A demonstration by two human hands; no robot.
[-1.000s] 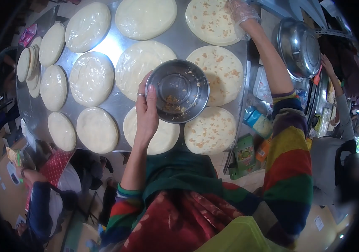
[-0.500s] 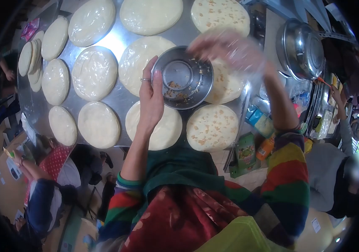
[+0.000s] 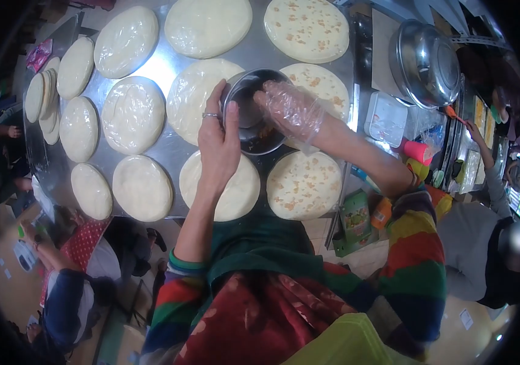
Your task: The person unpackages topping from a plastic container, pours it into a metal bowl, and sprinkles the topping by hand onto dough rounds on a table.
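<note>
A round steel bowl (image 3: pixel 245 111) is tilted above the metal table, with brownish crumbs (image 3: pixel 267 132) at its bottom. Along its left rim, my left hand (image 3: pixel 218 137) grips it, thumb on the near side; a ring is on one finger. My right hand (image 3: pixel 293 109), in a clear plastic glove, reaches into the bowl from the right. Its fingers are together and bent; what is between them is hidden. Under and beside the bowl lie flat round doughs: one crumb-dotted dough (image 3: pixel 304 185), another further back (image 3: pixel 307 30), and a plain dough (image 3: pixel 235 191) below my left hand.
Several pale doughs, many under clear film (image 3: pixel 133 114), cover the metal table (image 3: pixel 168 45). To the right are a large steel basin (image 3: pixel 425 64), a clear plastic tub (image 3: pixel 386 117) and a green carton (image 3: pixel 355 222). Other people work at left (image 3: pixel 68 292) and right (image 3: pixel 473 249).
My right hand, blurred above the bowl's right rim before, has come down left into the bowl. My left hand still holds the bowl, which has shifted slightly.
</note>
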